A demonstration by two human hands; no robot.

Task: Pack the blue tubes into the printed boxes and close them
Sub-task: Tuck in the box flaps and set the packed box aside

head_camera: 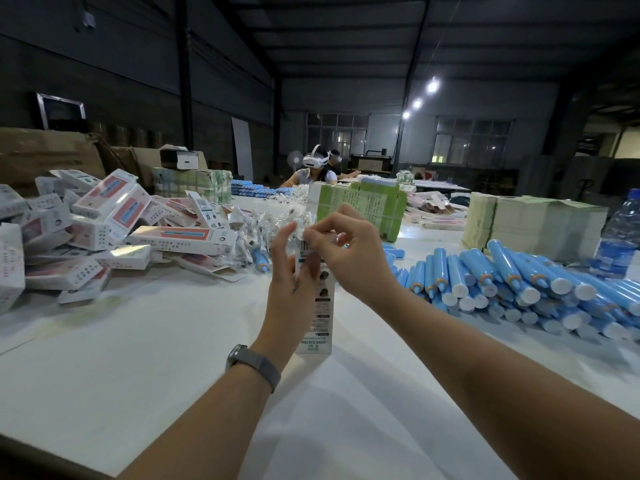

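Observation:
A printed white box (320, 317) stands upright on the white table (145, 341) in front of me. My left hand (291, 271) grips its upper part from the left. At the top of the box, my right hand (346, 251) pinches a small clear plastic packet (303, 223). Several blue tubes with white caps (519, 282) lie heaped to the right. The inside of the box is hidden.
A heap of closed printed boxes (104, 230) fills the left side. Clear packets (256, 226) lie behind the box. Green-wrapped bundles (363, 206), stacked flat cartons (533, 220) and a water bottle (620, 233) stand behind. Two people (318, 168) sit at the far end.

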